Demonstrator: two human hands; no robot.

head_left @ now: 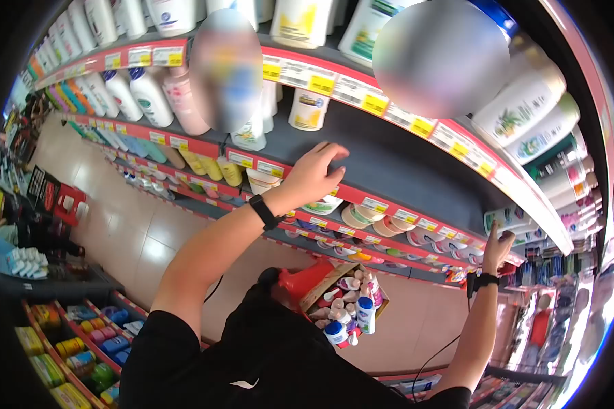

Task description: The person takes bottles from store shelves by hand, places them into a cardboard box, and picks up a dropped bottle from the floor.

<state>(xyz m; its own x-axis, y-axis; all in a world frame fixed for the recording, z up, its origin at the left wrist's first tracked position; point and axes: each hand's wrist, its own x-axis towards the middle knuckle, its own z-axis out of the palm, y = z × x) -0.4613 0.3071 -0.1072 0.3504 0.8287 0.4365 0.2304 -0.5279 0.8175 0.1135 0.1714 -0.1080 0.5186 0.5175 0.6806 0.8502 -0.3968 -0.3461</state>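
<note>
Over the front edge of a dark grey shelf (pixel 402 163), my left hand (pixel 315 176) reaches in with bent fingers apart and nothing in them. Just beyond it stands a white bottle with a yellow label (pixel 309 110). White lotion bottles (pixel 250 133) stand to its left. My right hand (pixel 498 253) is at the shelf's right end, thumb and fingers apart, close to white and green bottles (pixel 506 219). Whether its fingertips touch them I cannot tell.
A cardboard box (pixel 315 294) full of bottles is below, beside a red object (pixel 300 278). Jars (pixel 359 215) line the lower shelf. The upper shelf's price rail (pixel 361 97) juts out above my hands. A display bin (pixel 68 341) with colourful packs stands lower left.
</note>
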